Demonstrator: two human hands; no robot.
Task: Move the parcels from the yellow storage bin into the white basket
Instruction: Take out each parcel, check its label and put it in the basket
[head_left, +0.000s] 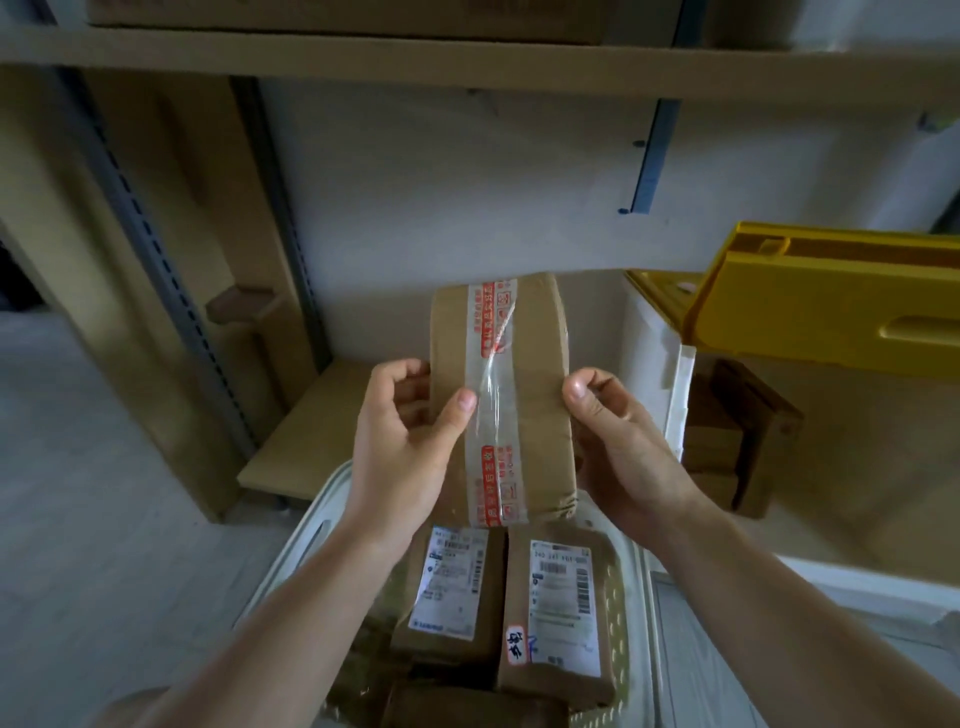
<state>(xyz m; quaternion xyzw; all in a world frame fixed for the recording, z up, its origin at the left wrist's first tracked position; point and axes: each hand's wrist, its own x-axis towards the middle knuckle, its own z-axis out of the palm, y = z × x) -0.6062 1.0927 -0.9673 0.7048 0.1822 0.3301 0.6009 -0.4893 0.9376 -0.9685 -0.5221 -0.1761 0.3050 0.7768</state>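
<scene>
I hold a brown cardboard parcel (535, 374) with a strip of clear tape printed in red, upright above the white basket (296, 545). My left hand (405, 447) grips its left edge, thumb on the front. My right hand (618, 441) grips its right edge. Inside the basket lie two brown parcels with white shipping labels, one on the left (457, 587) and one on the right (561, 613), with more brown parcels under them. The yellow storage bin (831, 296) stands on a shelf at the right, above a white box (654, 353).
A cardboard shelf board (311, 415) lies behind the basket, with a grey slotted upright (156, 249) and cardboard panels at the left. Brown boxes (743, 436) sit under the yellow bin at the right. An upper shelf (467, 57) spans the top. Pale floor lies at the left.
</scene>
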